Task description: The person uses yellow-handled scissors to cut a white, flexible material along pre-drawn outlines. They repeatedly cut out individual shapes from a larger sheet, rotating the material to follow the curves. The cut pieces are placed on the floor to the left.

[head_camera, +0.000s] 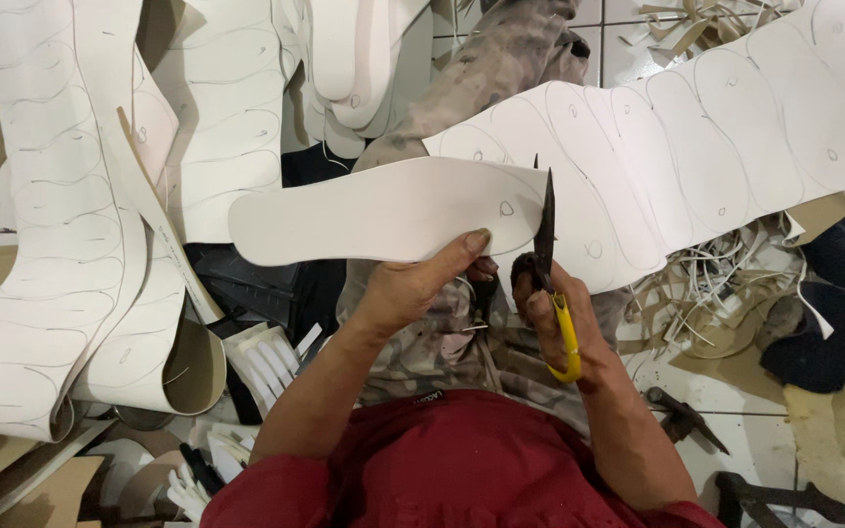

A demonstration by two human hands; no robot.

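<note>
**Scissors at the sheet's edge**

Here, in the head view, the left hand point(413, 288) pinches a sole-shaped end of the long white sheet point(696, 147), thumb on top. The right hand point(564, 328) is closed around yellow-handled scissors point(547, 249), blades against the sheet. It looks light and bendy, best gripped near the cut.

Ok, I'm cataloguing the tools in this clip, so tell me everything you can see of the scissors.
The scissors have dark, narrow metal blades that point up and away from the person, and a yellow handle loop low in the palm. The right hand grips them, fingers wrapped round the handles. The blades stand slightly parted at the edge of the white sole-shaped sheet, which the left hand pinches by its near edge. The pivot is hidden by the fingers.
</note>
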